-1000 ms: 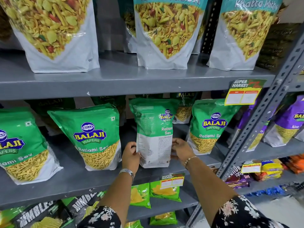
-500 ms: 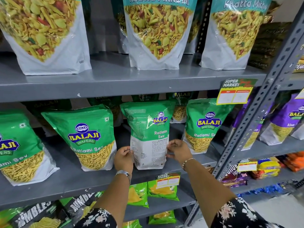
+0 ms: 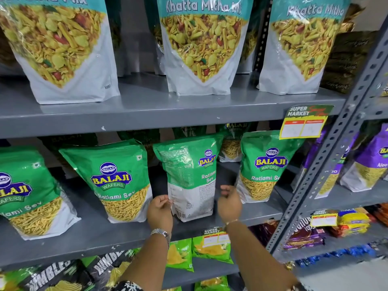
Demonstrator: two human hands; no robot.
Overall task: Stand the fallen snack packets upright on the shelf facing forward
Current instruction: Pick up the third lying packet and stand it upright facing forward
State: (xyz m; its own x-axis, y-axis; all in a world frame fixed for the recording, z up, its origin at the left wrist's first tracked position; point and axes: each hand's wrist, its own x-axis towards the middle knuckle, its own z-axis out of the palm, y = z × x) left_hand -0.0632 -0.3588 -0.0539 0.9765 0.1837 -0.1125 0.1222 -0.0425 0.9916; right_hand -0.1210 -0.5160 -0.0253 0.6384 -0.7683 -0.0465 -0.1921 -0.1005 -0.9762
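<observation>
Green Ratlami Sev packet [image 3: 192, 177] stands upright on mid grey shelf [image 3: 117, 234], back panel w/ barcode facing out, btwn two front-facing packets. Left hand [image 3: 160, 211] at its lower left edge, fingers curled, grip touching it. Right hand [image 3: 229, 203] just beside right edge, blurred; grip loosely spread.

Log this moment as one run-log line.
packet: upright on middle shelf, back side out | left hand: at its lower left edge | right hand: beside it, blurred
</observation>
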